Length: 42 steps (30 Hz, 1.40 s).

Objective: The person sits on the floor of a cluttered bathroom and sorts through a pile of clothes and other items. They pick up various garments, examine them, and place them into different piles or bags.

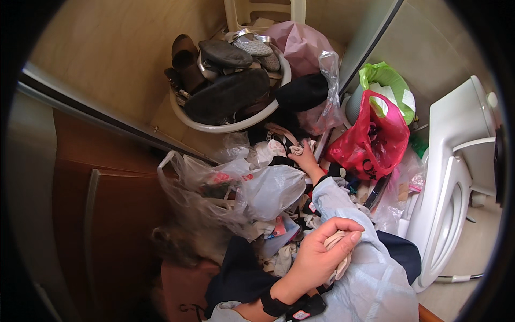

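Observation:
My left hand (316,253) is close to me, its fingers and thumb closed around a crumpled beige cloth bundle (338,245). Farther out, my right hand (306,157) reaches into the pile of clothing and has its fingers on a small beige balled-up cloth (296,149), apparently gripping it. White printed plastic (277,148) and dark fabric lie beside those fingers. Just left of the right arm, a translucent plastic bag (277,189) rests on the pile. Below it are loose light-coloured cloths (285,259) and a clear plastic packet (281,237).
A white basin (229,128) heaped with shoes stands ahead, beside a pink bag (301,46). On the right are a red plastic bag (362,145), a green-lined bin (396,84) and a white toilet (450,193). A blurred furry animal (193,241) is at left, near wooden panels (120,225).

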Motion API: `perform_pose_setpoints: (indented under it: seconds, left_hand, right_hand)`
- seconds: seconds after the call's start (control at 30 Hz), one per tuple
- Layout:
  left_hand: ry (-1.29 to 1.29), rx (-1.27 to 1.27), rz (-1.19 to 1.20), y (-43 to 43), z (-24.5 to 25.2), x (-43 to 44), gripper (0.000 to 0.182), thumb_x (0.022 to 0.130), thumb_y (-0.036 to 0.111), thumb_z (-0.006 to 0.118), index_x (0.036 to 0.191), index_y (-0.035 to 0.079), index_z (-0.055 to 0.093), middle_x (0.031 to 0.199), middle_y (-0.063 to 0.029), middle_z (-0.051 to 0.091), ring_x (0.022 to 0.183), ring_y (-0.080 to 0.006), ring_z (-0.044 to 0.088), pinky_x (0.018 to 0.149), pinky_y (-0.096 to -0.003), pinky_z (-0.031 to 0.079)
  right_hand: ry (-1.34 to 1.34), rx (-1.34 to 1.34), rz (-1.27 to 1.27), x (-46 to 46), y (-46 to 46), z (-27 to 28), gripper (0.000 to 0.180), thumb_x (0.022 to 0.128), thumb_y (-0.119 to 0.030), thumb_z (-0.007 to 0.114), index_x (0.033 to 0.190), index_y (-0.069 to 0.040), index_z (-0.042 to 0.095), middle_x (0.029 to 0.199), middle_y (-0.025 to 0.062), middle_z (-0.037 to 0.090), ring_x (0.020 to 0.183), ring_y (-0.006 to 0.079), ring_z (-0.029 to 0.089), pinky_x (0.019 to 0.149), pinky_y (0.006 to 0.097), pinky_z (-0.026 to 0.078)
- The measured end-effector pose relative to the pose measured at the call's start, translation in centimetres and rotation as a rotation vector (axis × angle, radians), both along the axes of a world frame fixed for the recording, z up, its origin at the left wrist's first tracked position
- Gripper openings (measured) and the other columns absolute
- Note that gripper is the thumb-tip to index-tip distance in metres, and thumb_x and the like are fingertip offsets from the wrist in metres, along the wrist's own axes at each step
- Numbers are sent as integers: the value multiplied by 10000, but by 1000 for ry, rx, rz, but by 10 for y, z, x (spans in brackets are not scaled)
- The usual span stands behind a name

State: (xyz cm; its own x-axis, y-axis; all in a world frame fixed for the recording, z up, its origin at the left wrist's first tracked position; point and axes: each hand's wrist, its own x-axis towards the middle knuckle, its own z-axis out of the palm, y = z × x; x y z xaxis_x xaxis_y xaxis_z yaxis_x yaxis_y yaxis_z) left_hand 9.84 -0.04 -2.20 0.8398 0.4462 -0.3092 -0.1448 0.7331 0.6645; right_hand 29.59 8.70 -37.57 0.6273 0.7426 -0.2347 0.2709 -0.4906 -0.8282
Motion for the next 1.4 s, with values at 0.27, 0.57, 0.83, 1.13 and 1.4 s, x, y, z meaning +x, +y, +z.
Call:
perform_pose_setpoints:
  seconds: [0.27, 0.57, 0.83, 1.13, 1.4]
  left_hand:
    - [72, 21, 60, -1, -11, 8, 150, 918, 152, 560, 1019, 43, 567, 772, 19, 556, 673, -31, 508, 580, -180, 409]
    - [199, -264, 379, 2, -40, 37, 564, 925, 333, 540, 1332, 35, 288, 1134, -68, 497, 971, -111, 508, 824, -239, 426]
    - [104, 158, 334, -4, -52, 45, 420, 863, 212, 641, 1178, 4, 458, 1113, -70, 515, 982, -132, 524, 870, -260, 411]
    - [150, 103, 316, 2, -46, 41, 162, 861, 24, 505, 991, 7, 601, 939, -14, 557, 819, -87, 548, 702, -221, 445]
    - [179, 884, -276, -9, -24, 37, 415, 748, 22, 533, 1134, 163, 589, 912, -121, 590, 826, -330, 590, 707, -380, 488]
  right_hand:
    - [387, 480, -199, 30, -14, 57, 300, 867, -287, 611, 998, -19, 641, 862, 22, 647, 765, 98, 571, 692, 260, 458]
    - [491, 607, 180, -3, -81, 278, 250, 887, -148, 503, 1052, 26, 574, 871, 79, 641, 763, 129, 604, 692, 254, 486]
    - [233, 125, 555, -32, -106, 340, 285, 748, -122, 654, 982, 28, 592, 870, 71, 615, 721, 93, 508, 641, 271, 445]
    - [1089, 491, 121, 37, -56, 172, 375, 862, -275, 605, 1106, 7, 566, 1005, 95, 620, 887, 190, 602, 789, 331, 483]
    - [-244, 115, 148, 9, -23, 24, 632, 777, -107, 598, 1353, -117, 335, 1271, 156, 497, 928, 318, 609, 842, 355, 465]
